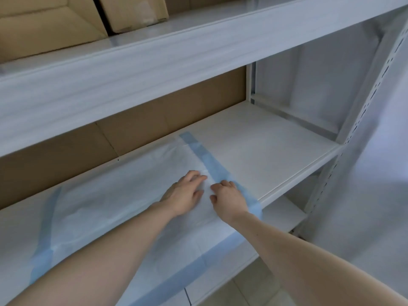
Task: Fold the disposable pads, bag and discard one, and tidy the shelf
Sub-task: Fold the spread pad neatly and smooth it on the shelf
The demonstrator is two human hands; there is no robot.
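One blue-bordered disposable pad (pixel 123 208) spread on white shelf (pixel 265 146). My left hand (pixel 184 193) flat on pad, fingers straight; right hand (pixel 229 198) curled, pinching pad's right border.

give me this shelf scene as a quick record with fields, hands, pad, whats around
pad: disposable pad, white with blue edges, spread flat on the middle shelf, front edge hanging over the shelf front
left hand: left hand, fingers fairly straight, resting on the pad near its right edge
right hand: right hand, fingers curled at the pad's blue right border; grip unclear
upper shelf: cardboard boxes
behind pad: brown cardboard
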